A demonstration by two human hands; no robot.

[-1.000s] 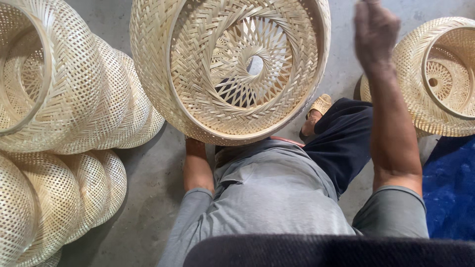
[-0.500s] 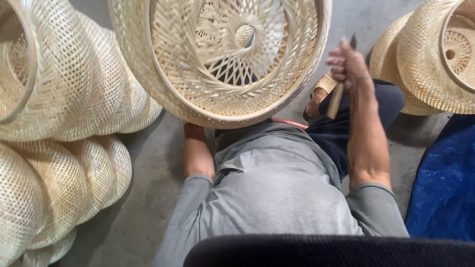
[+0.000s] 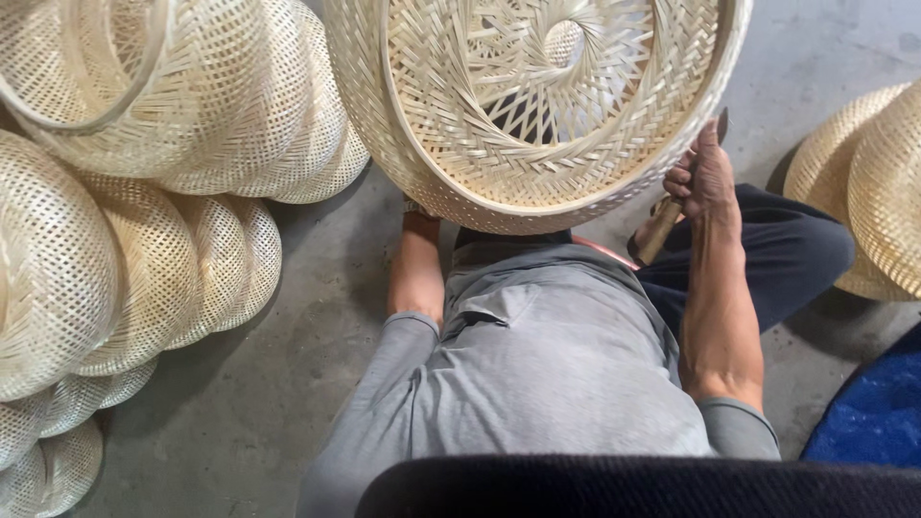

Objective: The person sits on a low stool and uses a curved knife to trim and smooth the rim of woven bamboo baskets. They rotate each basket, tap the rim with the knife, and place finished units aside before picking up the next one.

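— Two arms come up from the bottom of the frame, out of a grey short-sleeved shirt (image 3: 537,374). What is nearest?

— Above the shirt, dark trousers (image 3: 767,259) over a bent knee at centre right, all on a grey concrete floor (image 3: 288,384).

— And the right hand (image 3: 698,177)?

— It sits right of centre, fingers curled tight round a short tool with a wooden handle (image 3: 657,230). The handle pokes out below the fist; a dark tip (image 3: 721,125) shows above the thumb, right against the basket's rim.

— Which basket?

— A large round pale woven bamboo basket (image 3: 537,96), filling the upper middle of the frame, tilted so its open mouth faces the camera, a spiral weave at its bottom. It hangs in front of the person's chest.

— The left hand?

— Hidden. Only the left forearm (image 3: 417,269) shows, running up under the basket's lower left edge, so I cannot tell how it grips.

— Farther out?

— Nested stacks of pale woven baskets (image 3: 144,211) fill the left side of the frame, more woven baskets (image 3: 878,182) lie at the right edge, and a blue sheet (image 3: 878,412) shows at lower right.
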